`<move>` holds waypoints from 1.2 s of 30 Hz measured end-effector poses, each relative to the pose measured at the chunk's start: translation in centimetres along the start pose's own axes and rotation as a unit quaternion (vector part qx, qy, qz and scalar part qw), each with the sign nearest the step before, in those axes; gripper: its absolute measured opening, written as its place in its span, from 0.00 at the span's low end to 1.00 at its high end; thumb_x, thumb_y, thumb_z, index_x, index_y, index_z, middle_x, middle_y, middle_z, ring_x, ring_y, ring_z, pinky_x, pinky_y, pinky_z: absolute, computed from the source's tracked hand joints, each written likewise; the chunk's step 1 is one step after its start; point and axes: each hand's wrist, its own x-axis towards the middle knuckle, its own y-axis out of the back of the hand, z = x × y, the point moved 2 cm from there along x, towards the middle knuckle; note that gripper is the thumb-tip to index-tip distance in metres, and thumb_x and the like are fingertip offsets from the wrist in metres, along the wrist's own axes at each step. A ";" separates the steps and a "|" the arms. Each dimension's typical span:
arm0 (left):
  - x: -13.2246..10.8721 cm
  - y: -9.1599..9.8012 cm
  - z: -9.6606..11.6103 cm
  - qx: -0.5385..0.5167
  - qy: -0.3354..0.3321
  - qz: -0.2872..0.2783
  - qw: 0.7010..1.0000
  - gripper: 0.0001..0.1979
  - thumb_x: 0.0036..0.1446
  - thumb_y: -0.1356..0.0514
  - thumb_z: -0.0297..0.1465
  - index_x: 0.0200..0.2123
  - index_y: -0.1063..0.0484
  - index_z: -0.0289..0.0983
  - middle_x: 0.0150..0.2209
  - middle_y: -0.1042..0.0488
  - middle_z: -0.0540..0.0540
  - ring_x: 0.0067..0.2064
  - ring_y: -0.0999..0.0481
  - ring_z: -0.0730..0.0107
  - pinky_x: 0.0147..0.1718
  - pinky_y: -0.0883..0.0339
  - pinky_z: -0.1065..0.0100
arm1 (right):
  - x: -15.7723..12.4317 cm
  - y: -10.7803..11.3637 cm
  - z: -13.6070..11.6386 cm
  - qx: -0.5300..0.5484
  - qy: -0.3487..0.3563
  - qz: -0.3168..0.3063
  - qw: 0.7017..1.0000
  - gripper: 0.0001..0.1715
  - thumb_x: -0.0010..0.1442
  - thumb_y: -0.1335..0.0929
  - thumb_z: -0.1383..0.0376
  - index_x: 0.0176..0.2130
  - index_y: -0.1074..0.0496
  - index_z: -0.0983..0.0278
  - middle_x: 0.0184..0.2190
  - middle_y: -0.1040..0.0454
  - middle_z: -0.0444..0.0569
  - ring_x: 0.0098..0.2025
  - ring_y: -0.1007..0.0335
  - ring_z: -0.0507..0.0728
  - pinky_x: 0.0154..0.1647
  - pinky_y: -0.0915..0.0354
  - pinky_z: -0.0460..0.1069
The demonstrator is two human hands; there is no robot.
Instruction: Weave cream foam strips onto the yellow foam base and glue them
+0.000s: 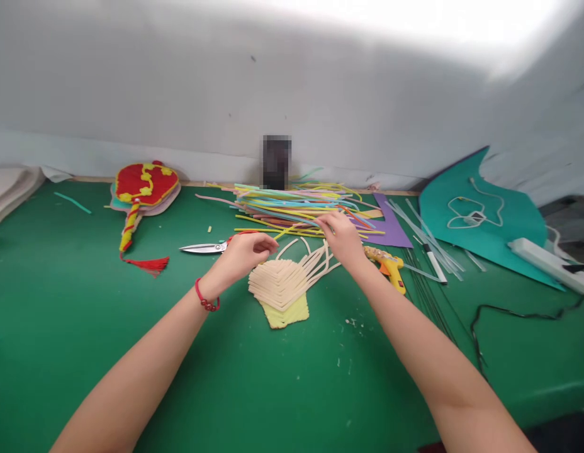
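Note:
A cream woven piece of pipe cleaners (279,280), laid in a V pattern with loose ends spreading to the upper right, lies on the green table over a pale yellow piece (286,313). Just above it, a thin yellow pipe cleaner (287,231) spans the space between my two hands. My left hand (247,255) is closed, its fingertips pinched at the lower end. My right hand (340,236) pinches near the upper end, beside the pile. Scissors (202,248) with red handles lie partly behind my left hand.
Behind my hands lies a pile of coloured pipe cleaners (292,204) before a dark blurred object (277,162). A red and yellow fan (148,185) is at left. To the right are a yellow glue gun (393,274), a marker (435,263), a teal sheet (490,214) and a power strip (551,264).

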 end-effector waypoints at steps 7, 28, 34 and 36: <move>-0.1 2.4 0.5 -0.010 0.027 0.057 0.998 0.08 0.49 0.39 0.33 0.32 0.24 0.37 0.35 0.19 0.47 0.38 0.20 0.65 0.42 0.28 0.65 | 5.3 -5.0 2.9 -0.069 -0.015 -0.060 0.996 0.11 0.58 0.33 0.71 0.41 0.24 0.64 0.40 0.28 0.55 0.45 0.34 0.62 0.45 0.36 0.55; 0.6 1.4 -2.5 0.147 0.027 0.107 0.983 0.07 0.51 0.42 0.27 0.31 0.24 0.38 0.34 0.21 0.48 0.34 0.23 0.67 0.36 0.29 0.68 | 4.1 -6.7 0.9 -0.052 0.006 -0.042 0.998 0.11 0.65 0.40 0.66 0.40 0.29 0.63 0.40 0.28 0.54 0.44 0.33 0.60 0.46 0.37 0.53; 0.5 1.1 -2.0 0.162 0.010 0.085 0.983 0.11 0.53 0.45 0.24 0.33 0.23 0.40 0.37 0.19 0.50 0.40 0.21 0.67 0.43 0.29 0.67 | 5.2 -7.5 0.9 -0.066 -0.007 -0.076 0.995 0.12 0.64 0.39 0.68 0.40 0.26 0.61 0.40 0.27 0.52 0.42 0.32 0.58 0.38 0.38 0.49; 0.4 0.9 -2.1 0.175 0.002 0.081 0.981 0.13 0.54 0.47 0.22 0.35 0.23 0.39 0.39 0.19 0.49 0.42 0.21 0.67 0.44 0.29 0.67 | 5.6 -7.4 0.8 -0.075 -0.003 -0.095 0.993 0.11 0.63 0.37 0.68 0.37 0.26 0.60 0.39 0.28 0.51 0.41 0.32 0.57 0.34 0.39 0.48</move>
